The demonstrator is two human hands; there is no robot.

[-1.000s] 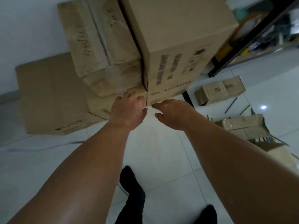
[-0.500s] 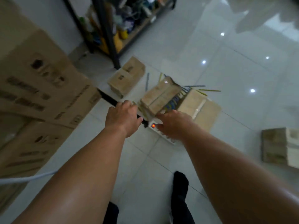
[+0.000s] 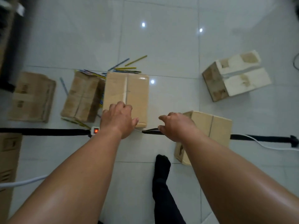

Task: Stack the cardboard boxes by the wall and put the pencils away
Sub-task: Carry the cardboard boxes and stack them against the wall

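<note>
At the far left edge the big boxes by the wall (image 3: 8, 159) are slipping out of view. A second ago both hands were up against that stack, and now the person is turning away from it toward the loose things on the floor (image 3: 161, 46). Next along, a small printed box (image 3: 32, 96) and a worn box (image 3: 82, 96) are lying on the tiles, with the pencils (image 3: 127, 67) still scattered around and beyond the worn one. None are put away yet. A power strip (image 3: 95, 130) with a lit red switch is sitting on a black band (image 3: 48, 132) running across the floor. The left hand (image 3: 119, 120) is reaching over the near end of the taped box (image 3: 127, 92), fingers loosely bent and not closed round it; whether it is touching the lid I cannot tell. The right hand (image 3: 175, 126) is hovering just beside that box, above the band, fingers slack and holding nothing. Further right, a pale box (image 3: 210, 126) and a white-topped box (image 3: 236, 75) are waiting. With both hands empty, the next pickup seems to be starting — probably the taped box — and most of the job is still ahead.
</note>
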